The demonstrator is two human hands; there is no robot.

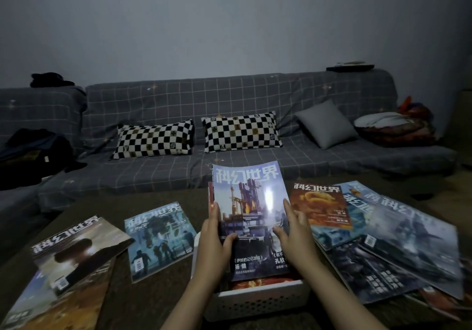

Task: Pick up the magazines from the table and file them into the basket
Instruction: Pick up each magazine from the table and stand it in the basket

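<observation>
while both hands steady it, the blue-cover magazine stands nearly upright in the white basket, which sits on the table. the left hand pinches the left edge, thumb on the cover, fingers behind. the right hand grips the right edge likewise. the two-sided hold probably keeps the limp cover from folding during filing. another magazine shows behind it in the basket. loose magazines remain on the table: a fanned pile to the right, a robot-cover issue and others to the left.
</observation>
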